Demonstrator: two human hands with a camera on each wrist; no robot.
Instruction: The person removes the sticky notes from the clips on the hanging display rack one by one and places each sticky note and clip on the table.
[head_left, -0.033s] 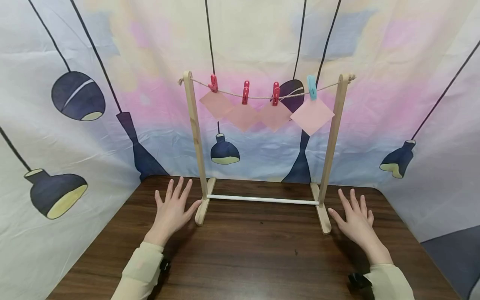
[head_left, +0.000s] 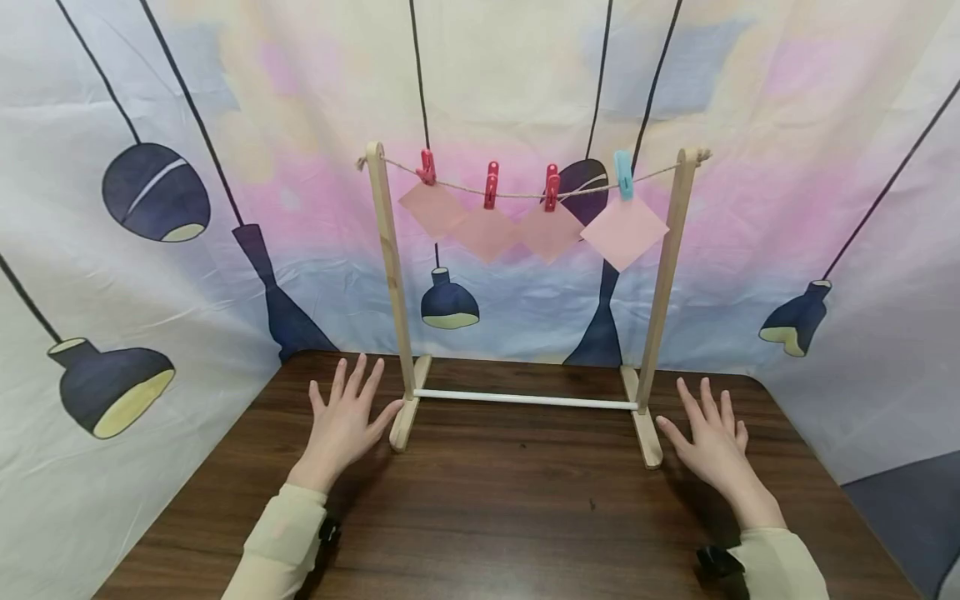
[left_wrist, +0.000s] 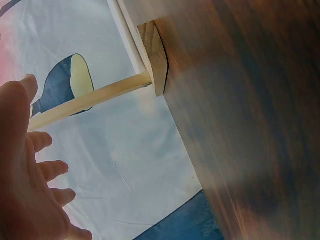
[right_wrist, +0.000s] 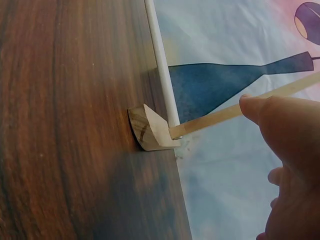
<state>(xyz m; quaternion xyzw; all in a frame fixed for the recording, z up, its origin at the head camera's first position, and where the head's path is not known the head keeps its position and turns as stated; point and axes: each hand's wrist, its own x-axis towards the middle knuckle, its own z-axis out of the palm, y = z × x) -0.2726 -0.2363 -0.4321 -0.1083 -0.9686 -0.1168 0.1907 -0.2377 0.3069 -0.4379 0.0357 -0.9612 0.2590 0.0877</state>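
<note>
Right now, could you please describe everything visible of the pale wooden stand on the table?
The pale wooden stand rests upright on a dark brown wood-grain table. Its two slim uprights rise from wooden feet, joined low by a straight white rod. Beige twine sags between their tops, bearing three red clothespins, one light blue clothespin and four pink square papers. The left hand and right hand are outside its feet; contact is unclear.

We've got both cream-sleeved forearms (head_left: 281,533) extended forward, well apart. Bare left hand (head_left: 341,429): fingers (head_left: 356,385) straight, spread, thumb (head_left: 385,417) angled inward. Bare right hand (head_left: 712,446): fingers fairly straight, fanned, thumb inward too. Backs of both up.
</note>
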